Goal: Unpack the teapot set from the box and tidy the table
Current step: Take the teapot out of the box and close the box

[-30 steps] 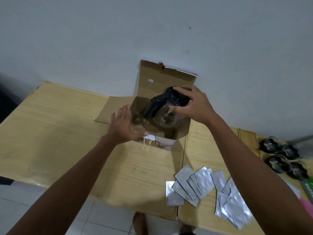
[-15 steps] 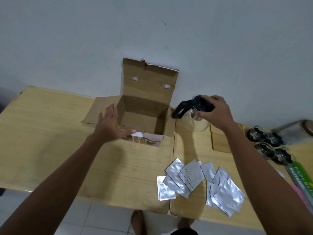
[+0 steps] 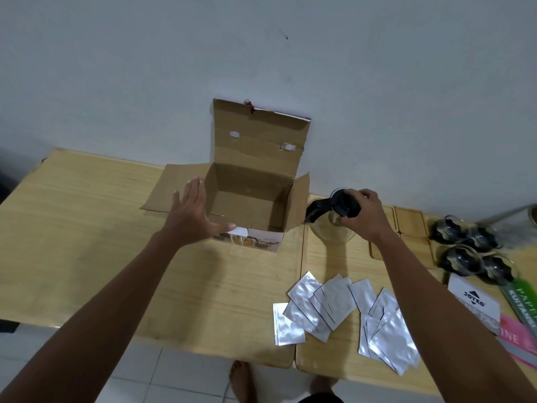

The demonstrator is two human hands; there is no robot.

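An open cardboard box (image 3: 279, 158) stands against the wall on the wooden table (image 3: 87, 228); its inside looks empty. My left hand (image 3: 191, 216) is flat and spread against the box's front left corner. My right hand (image 3: 364, 216) grips the black lid of a glass teapot (image 3: 331, 225), which stands on or just above the table right of the box, black handle pointing left. Several dark glass cups (image 3: 470, 251) are grouped at the far right, with wooden coasters (image 3: 409, 219) beside them.
Several silver foil sachets (image 3: 334, 309) lie scattered near the front edge. Printed cards and packets (image 3: 476, 301) sit at the right edge. A white wall rises right behind the box. Bare feet stand on the tiled floor below the table.
My right hand lifted the teapot out of the box, carried it right and lowered it toward the table. My left hand stayed by the box's front corner.
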